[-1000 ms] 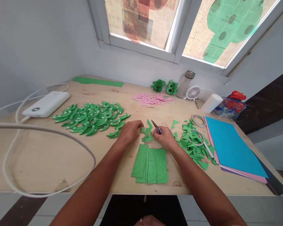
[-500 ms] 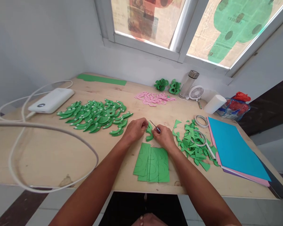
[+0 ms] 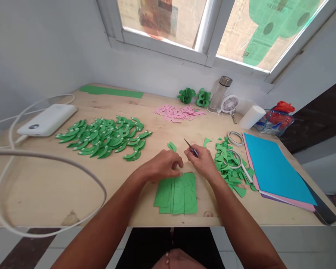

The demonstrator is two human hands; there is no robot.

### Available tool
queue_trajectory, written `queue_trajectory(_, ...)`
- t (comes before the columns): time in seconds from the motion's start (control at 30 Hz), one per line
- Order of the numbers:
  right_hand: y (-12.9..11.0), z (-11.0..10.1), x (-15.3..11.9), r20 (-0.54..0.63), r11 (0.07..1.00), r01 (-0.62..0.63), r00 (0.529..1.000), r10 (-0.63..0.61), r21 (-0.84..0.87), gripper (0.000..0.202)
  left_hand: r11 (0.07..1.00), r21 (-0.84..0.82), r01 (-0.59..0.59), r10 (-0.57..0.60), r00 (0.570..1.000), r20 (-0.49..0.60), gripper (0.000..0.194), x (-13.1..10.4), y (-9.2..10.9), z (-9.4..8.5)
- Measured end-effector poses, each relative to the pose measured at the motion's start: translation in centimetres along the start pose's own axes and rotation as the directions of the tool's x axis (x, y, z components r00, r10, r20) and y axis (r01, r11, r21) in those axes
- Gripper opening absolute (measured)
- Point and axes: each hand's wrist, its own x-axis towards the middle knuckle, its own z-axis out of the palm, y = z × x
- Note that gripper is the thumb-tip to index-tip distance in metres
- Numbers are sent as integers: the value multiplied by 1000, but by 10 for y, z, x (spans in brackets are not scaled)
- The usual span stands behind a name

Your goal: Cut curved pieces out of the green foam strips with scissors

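Note:
My right hand [image 3: 201, 158] is closed around a pair of scissors [image 3: 190, 147], whose dark blades point up and to the left. At the upper edge of the drawn-on green paper pieces [image 3: 179, 198] is my left hand [image 3: 165, 164], its thumb and forefinger curved and apart with nothing between them. Whether its fingertips touch the paper I cannot tell. Curved pencil outlines and straight lines run across these sheets. Just beyond the left hand lies a small cut green piece [image 3: 171, 146]. A heap of curved green cut-outs [image 3: 103, 136] with small white patches spreads to the left.
Green scraps [image 3: 232, 168] surround a magnifier-like white ring with a handle, beside a tape roll [image 3: 236, 138]. Coloured sheets [image 3: 277, 168] lie at the right. Pink cut-outs [image 3: 180, 113], a bottle [image 3: 220, 93] and a small fan [image 3: 229, 104] stand behind. A white cable [image 3: 81, 170] loops at left.
My left hand has let go of the curved green piece, which now lies beyond it, and has come down to the green sheets, opening. My right hand keeps the scissors. The view has shifted slightly.

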Motion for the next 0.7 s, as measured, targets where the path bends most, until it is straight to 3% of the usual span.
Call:
queue_trajectory(0.07,5,2,1,-21,1000,-9,1000,9,5,21,995,82,-61,57,997,41,17,0,8,6)
queue_trajectory(0.17,8,4,1,-38,1000,6,999,-6,-4,21,980,188,-65,56,997,57,20,1,15,14)
queue_trajectory(0.7,12,7,3,-54,998,14,998,-17,-61,25,986,130,-107,104,994,26,11,9,11,23)
